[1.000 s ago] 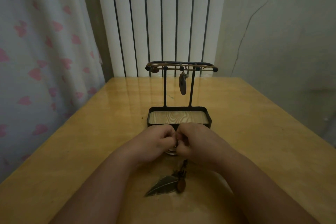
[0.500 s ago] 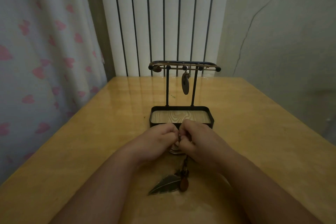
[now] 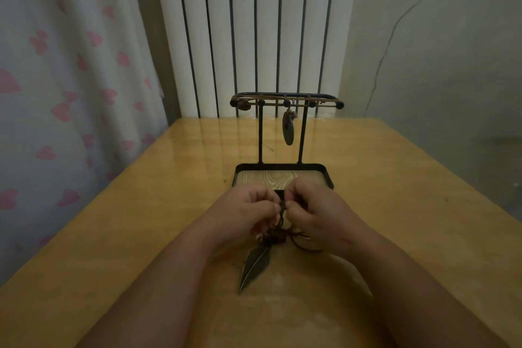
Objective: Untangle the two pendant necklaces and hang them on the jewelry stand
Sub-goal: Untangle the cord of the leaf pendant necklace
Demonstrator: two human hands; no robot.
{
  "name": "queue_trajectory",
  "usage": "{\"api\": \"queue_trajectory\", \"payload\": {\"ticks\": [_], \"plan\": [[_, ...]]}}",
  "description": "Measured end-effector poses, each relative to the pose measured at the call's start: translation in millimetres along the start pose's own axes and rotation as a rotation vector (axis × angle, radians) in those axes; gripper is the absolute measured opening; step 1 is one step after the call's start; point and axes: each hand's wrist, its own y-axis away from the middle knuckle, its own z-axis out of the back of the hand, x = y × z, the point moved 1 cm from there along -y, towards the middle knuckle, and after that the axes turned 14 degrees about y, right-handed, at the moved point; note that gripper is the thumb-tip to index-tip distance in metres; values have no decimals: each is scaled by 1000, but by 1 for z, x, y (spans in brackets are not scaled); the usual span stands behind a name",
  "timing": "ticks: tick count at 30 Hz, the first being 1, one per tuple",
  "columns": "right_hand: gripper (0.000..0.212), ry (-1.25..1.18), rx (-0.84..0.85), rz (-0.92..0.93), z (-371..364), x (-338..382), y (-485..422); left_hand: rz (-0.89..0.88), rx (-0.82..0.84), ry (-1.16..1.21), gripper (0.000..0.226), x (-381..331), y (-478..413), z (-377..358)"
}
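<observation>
The left hand (image 3: 248, 212) and the right hand (image 3: 316, 215) are pinching together the dark cord (image 3: 281, 213) of a necklace, just in front of the jewelry stand (image 3: 282, 175) on the wooden table (image 3: 141, 220). Its feather pendant (image 3: 254, 267) is lying between the forearms, its long axis pointing toward the person and slightly left. Another oval pendant (image 3: 288, 128) is hanging upright from the top bar. No writing is showing anywhere.

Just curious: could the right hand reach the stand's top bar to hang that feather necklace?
Probably yes: nothing stands between the right hand and the bar. But both hands pinch the knotted cord, so it isn't free yet.
</observation>
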Motion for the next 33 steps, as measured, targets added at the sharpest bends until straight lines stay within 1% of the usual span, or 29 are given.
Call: {"api": "queue_trajectory", "payload": {"ticks": [4, 7, 9, 12, 14, 16, 19, 20, 23, 24, 26, 29, 33], "plan": [[15, -10, 36, 2, 1, -2, -1, -59, -29, -44, 13, -1, -1, 1], [16, -4, 50, 9, 1, -1, -1, -66, -29, -50, 16, -1, -2, 2], [15, 12, 46, 10, 0, 0, -1, -36, -11, -36, 21, 0, -3, 2], [12, 58, 42, 20, -2, 1, -1, 52, 29, 4, 35, 2, -3, 0], [12, 84, 33, 27, -2, 2, -1, 108, 66, 35, 38, 4, -2, -2], [12, 80, 4, 30, -3, 2, -1, 117, 76, 62, 37, 2, -2, -4], [13, 3, -45, 17, -4, 2, -1, 89, 68, 115, 29, -1, -2, -6], [13, -17, -43, 8, -4, 2, -2, 87, 64, 123, 29, -1, -2, -4], [9, 14, -8, -1, -1, -2, -1, 106, 48, 49, 40, 3, -2, 0], [7, 30, -13, 1, 1, -3, -1, 115, 41, 9, 40, 4, -1, 1], [7, 54, -25, 10, 2, -3, -2, 113, 34, -52, 35, 3, -1, 0], [10, 126, -1, 18, 1, -1, -2, 95, 37, -141, 23, 0, 0, -3], [9, 165, 22, 1, 3, 0, -1, 88, 33, -188, 21, -1, 0, -5]]}}
